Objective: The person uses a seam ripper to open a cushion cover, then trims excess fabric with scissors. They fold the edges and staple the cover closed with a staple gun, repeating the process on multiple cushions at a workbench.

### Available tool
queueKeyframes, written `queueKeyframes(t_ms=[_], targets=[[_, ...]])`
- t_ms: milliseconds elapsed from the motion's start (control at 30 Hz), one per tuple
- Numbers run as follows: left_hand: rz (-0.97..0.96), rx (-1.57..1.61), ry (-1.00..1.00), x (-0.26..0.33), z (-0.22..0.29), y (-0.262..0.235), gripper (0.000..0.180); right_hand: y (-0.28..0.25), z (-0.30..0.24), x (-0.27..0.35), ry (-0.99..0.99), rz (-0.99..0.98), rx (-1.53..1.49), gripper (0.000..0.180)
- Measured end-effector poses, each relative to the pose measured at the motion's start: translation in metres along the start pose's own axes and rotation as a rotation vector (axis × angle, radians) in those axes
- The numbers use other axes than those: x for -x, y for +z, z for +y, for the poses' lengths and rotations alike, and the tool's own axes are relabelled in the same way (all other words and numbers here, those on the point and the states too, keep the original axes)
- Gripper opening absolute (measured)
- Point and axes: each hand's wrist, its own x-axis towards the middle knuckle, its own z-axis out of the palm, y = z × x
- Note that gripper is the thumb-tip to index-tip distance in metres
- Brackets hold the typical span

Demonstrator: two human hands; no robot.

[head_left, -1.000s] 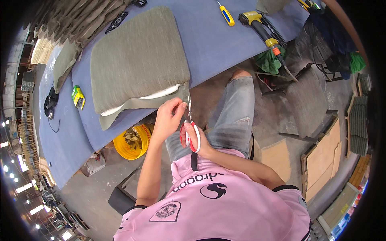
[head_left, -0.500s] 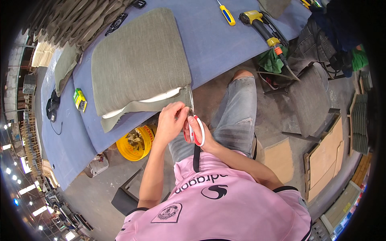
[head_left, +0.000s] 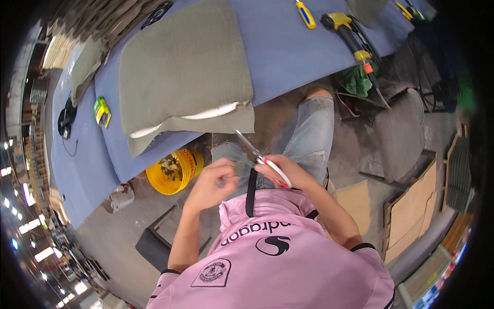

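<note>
In the head view, the right hand (head_left: 283,172) is closed around the white and red handles of a pair of scissors (head_left: 259,156), held over the lap; the blades point away from the body and up to the left, their tips near the lower edge of a loose fabric flap (head_left: 226,123). The flap belongs to a grey-green cushion (head_left: 182,67), which lies beyond both hands on a blue-covered table (head_left: 278,62), its front side facing the person and the flap reaching past the table's edge. Between flap and cushion top, a strip of white padding (head_left: 211,113) shows. The left hand (head_left: 213,180) hangs below the cushion, apart from it and to the left of the scissors, with fingers curled in toward the thumb; it is blurred, so I cannot tell whether anything is pinched there. Left of that hand and lower than the tabletop stands a yellow bucket (head_left: 153,178) with scraps inside. On the table, a small yellow and green box (head_left: 102,112) lies left of the cushion, while a yellow-handled screwdriver (head_left: 306,16) and a black and yellow air tool (head_left: 351,41) lie to its right.
</note>
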Motion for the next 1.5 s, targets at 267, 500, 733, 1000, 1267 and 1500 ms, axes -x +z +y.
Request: queueKeyframes(t_ms=[267, 500, 733, 1000, 1267, 1500], targets=[[0.412, 0.593, -0.242, 0.0, -0.011, 0.004, 0.01, -0.101, -0.049, 0.015, -0.009, -0.084, 0.382, 0.04], [0.343, 1.198, -0.271, -0.09, -0.008, 0.047, 0.015, -0.155, -0.119, -0.021, -0.024, -0.12, 0.771, 0.053], [0.603, 1.334, -0.377, -0.147, -0.015, 0.064, 0.021, -0.165, -0.157, -0.02, 0.099, -0.174, 0.823, 0.05], [0.805, 1.222, -0.394, -0.151, -0.001, 0.081, 0.034, -0.166, -0.188, -0.032, 0.211, -0.262, 0.963, 0.052], [0.83, 1.332, -0.391, -0.153, 0.013, 0.077, 0.029, -0.179, -0.2, -0.051, 0.293, -0.382, 0.933, 0.055], [0.893, 1.397, -0.429, -0.153, 0.021, 0.089, 0.027, -0.187, -0.197, -0.07, 0.142, -0.4, 1.018, 0.057]])
